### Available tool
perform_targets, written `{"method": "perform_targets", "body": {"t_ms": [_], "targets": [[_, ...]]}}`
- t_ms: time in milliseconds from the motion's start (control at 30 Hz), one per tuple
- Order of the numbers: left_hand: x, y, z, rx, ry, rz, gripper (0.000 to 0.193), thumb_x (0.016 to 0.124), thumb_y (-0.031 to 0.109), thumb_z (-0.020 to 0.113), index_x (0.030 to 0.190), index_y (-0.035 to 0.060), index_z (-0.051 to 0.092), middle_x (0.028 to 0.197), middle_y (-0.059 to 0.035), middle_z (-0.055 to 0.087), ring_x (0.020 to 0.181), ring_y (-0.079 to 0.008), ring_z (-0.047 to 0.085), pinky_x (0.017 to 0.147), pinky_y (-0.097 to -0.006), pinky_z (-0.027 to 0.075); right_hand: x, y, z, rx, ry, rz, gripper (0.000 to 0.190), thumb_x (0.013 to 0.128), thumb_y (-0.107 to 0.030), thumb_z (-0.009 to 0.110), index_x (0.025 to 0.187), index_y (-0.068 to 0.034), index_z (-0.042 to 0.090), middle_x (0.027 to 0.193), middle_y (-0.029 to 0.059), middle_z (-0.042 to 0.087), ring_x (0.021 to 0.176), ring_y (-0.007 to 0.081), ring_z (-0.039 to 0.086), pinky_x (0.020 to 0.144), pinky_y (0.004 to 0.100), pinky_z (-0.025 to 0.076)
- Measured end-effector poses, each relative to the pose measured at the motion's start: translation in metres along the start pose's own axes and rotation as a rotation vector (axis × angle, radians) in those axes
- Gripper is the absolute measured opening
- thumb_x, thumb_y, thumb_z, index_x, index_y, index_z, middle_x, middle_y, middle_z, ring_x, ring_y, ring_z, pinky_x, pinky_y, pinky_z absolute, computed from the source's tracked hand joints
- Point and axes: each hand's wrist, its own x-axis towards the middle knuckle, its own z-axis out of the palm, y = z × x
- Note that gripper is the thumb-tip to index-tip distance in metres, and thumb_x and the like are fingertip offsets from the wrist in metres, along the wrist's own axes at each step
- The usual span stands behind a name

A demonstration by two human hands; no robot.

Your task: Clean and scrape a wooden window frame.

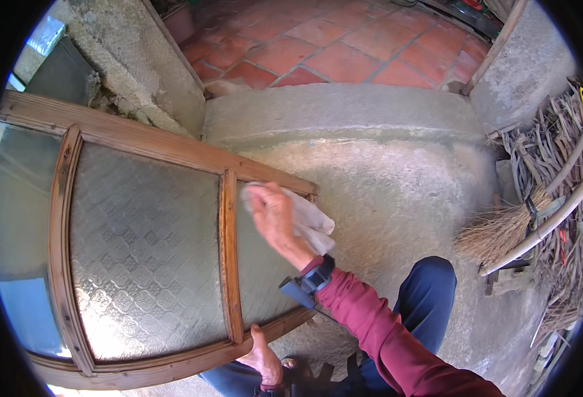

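Observation:
A wooden-framed window sash [147,144] with patterned glass panes spans the left and middle of the view. My right hand [274,213], slightly blurred, presses a white cloth [313,218] on the narrow pane [256,283] at the sash's right end. The cloth hangs partly past the frame's right edge. At the lower rail, my left hand [261,360] grips the wood, thumb up over its edge. The large middle pane [142,243] shows an embossed pattern and a bright reflection at its lower left.
A concrete step [341,109] leads to a red tiled floor [331,44]. On the right, a straw broom [499,228] and a curved pole [544,231] lie against piled sticks [544,144]. A rough wall [137,64] stands behind the sash.

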Motion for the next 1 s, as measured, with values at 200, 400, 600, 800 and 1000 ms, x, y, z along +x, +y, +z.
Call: {"method": "perform_targets", "body": {"t_ms": [200, 400, 600, 800, 1000], "targets": [[-0.003, 0.004, 0.005, -0.042, 0.003, 0.002, 0.056, 0.075, 0.004, 0.073, 0.123, -0.0085, 0.047, 0.120, -0.0172, 0.053, 0.104, -0.0270, 0.052, 0.097, -0.0412, 0.040, 0.007, 0.001, -0.006, 0.076, 0.002, -0.134, 0.018, 0.084, 0.003, 0.059, 0.099, 0.001, 0.068, 0.088, 0.0148, 0.064, 0.077, 0.0250, 0.065, 0.067, 0.0323, 0.051], [-0.001, 0.011, 0.001, -0.010, -0.031, -0.042, 0.057, 0.074, 0.004, 0.074, 0.123, -0.0093, 0.047, 0.119, -0.0174, 0.054, 0.104, -0.0274, 0.052, 0.096, -0.0408, 0.041, -0.004, 0.075, -0.036, -0.221, -0.013, -0.306, 0.020, 0.079, 0.004, 0.059, 0.097, -0.001, 0.066, 0.085, 0.0149, 0.063, 0.075, 0.0318, 0.064, 0.064, 0.0379, 0.052], [-0.006, 0.014, 0.005, -0.010, -0.002, -0.033, 0.058, 0.075, 0.006, 0.074, 0.124, -0.0090, 0.046, 0.123, -0.0183, 0.053, 0.107, -0.0287, 0.052, 0.099, -0.0420, 0.039, -0.013, 0.157, -0.074, -0.435, -0.130, -0.129, 0.019, 0.081, 0.000, 0.059, 0.098, -0.001, 0.067, 0.082, 0.0130, 0.065, 0.072, 0.0291, 0.065, 0.061, 0.0374, 0.052], [0.004, -0.005, -0.009, 0.024, -0.033, -0.019, 0.060, 0.075, 0.010, 0.076, 0.123, -0.0093, 0.047, 0.122, -0.0194, 0.054, 0.108, -0.0299, 0.053, 0.098, -0.0412, 0.039, 0.003, 0.056, -0.105, 1.024, -0.336, 0.821, 0.021, 0.092, -0.004, 0.054, 0.111, 0.001, 0.062, 0.094, 0.0083, 0.068, 0.080, 0.0166, 0.067, 0.071, 0.0290, 0.055], [0.000, 0.020, -0.011, -0.047, -0.153, -0.041, 0.054, 0.075, 0.011, 0.078, 0.117, -0.0094, 0.052, 0.113, -0.0168, 0.057, 0.099, -0.0258, 0.055, 0.090, -0.0382, 0.044, -0.013, -0.006, -0.149, 1.258, -0.423, 0.718, 0.033, 0.091, -0.005, 0.051, 0.122, 0.002, 0.055, 0.107, 0.0122, 0.067, 0.090, 0.0183, 0.067, 0.079, 0.0301, 0.056]]}}
